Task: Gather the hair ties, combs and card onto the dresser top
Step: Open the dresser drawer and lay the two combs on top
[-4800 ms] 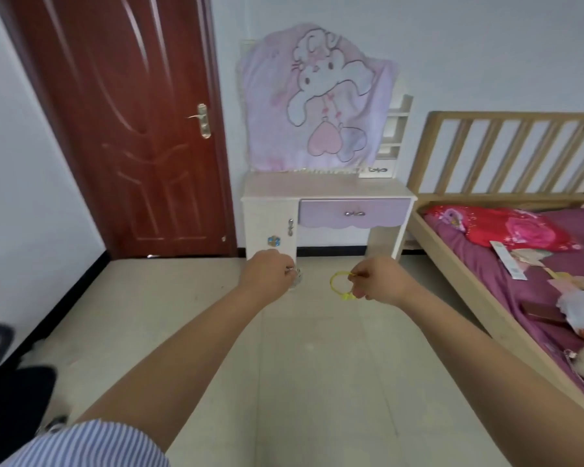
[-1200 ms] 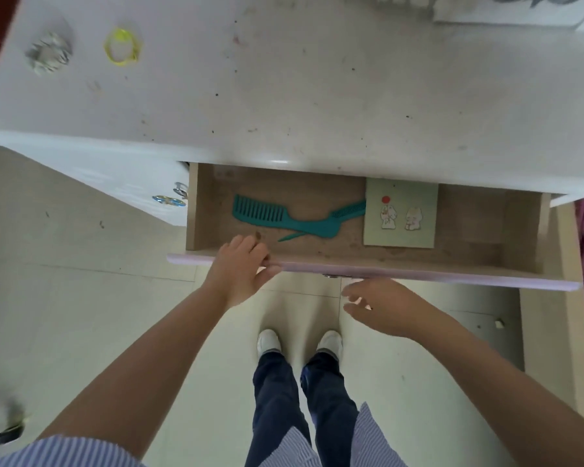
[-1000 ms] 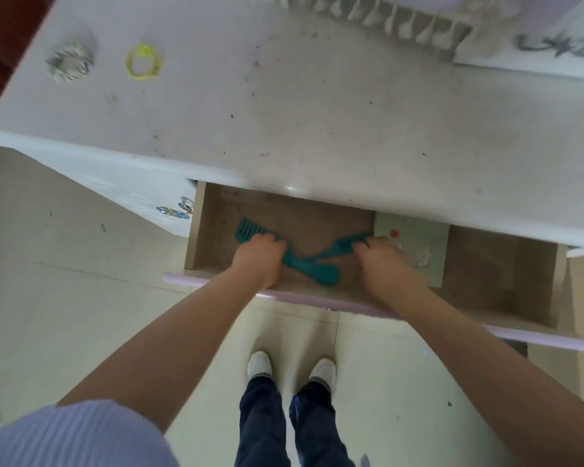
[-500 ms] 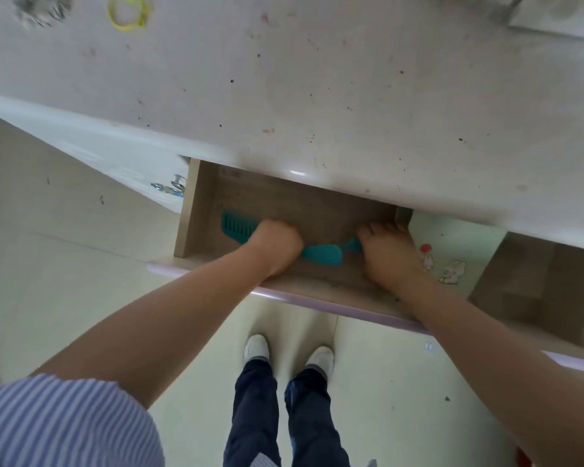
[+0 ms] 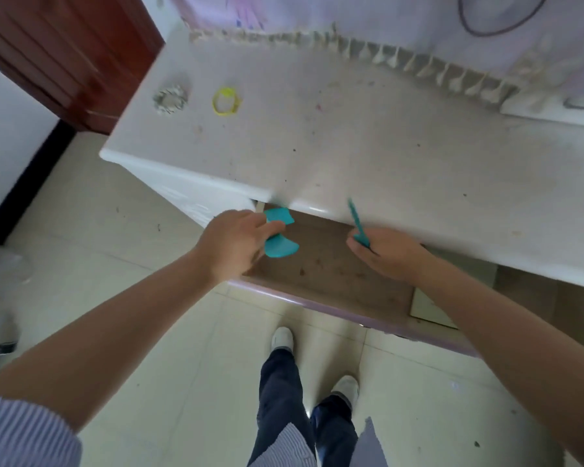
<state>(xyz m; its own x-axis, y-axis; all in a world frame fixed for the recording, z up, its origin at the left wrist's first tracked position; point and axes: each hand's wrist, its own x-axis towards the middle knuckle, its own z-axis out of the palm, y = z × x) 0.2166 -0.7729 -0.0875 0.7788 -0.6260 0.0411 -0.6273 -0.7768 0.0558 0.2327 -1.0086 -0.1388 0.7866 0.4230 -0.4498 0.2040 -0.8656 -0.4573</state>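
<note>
My left hand [image 5: 231, 244] grips a teal comb [image 5: 279, 246], blurred, above the left end of the open drawer [image 5: 327, 267]. My right hand [image 5: 386, 252] holds a second, thin teal comb [image 5: 356, 220] that sticks up against the front edge of the dresser top [image 5: 368, 139]. On the top's far left lie a pale scrunchie hair tie [image 5: 170, 98] and a yellow hair tie [image 5: 226, 101]. The pale green card [image 5: 425, 311] shows partly in the drawer, mostly hidden under my right forearm.
A frilled pink cloth [image 5: 368, 25] hangs over the mirror at the back of the dresser. A red-brown door [image 5: 64, 52] stands at the left. A white shelf base [image 5: 560, 112] sits at the back right. My feet [image 5: 284, 338] stand on the tiled floor below the drawer.
Both hands have risen out of the drawer, each with a teal comb that lay on the drawer bottom before. The camera has tilted up, so more of the dresser top shows.
</note>
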